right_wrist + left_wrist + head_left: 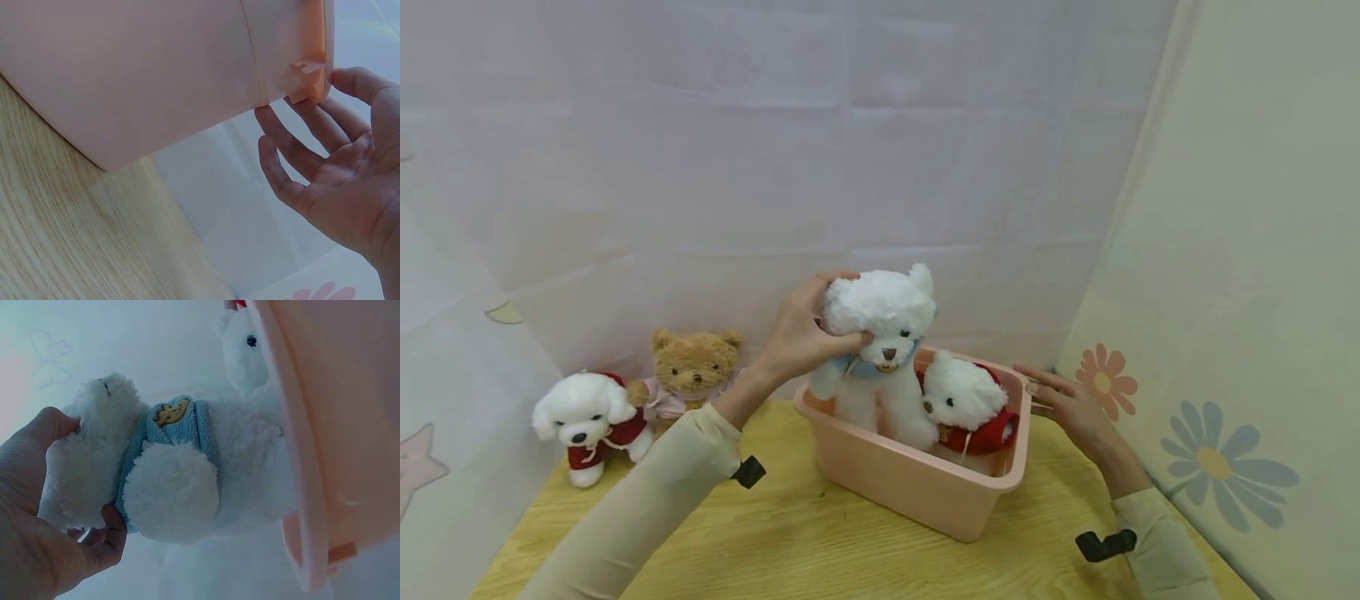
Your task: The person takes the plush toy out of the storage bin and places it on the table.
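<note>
My left hand (801, 333) grips the head of a white plush bear with a blue scarf (880, 350), holding it upright with its lower body inside the pink plastic tub (925, 492). In the left wrist view the same bear (175, 469) lies across the frame with my left hand's fingers (100, 540) curled round its head, next to the tub wall (337, 425). A white plush dog in a red top (970, 408) sits in the tub beside it. My right hand (1067, 404) rests open with straight fingers (294, 134) against the tub's right rim (309, 75).
A brown teddy bear (688, 371) and another white plush dog in red (587, 421) stand at the back left of the wooden table (820, 550). White cloth hangs behind and a flowered curtain (1217, 375) closes the right side.
</note>
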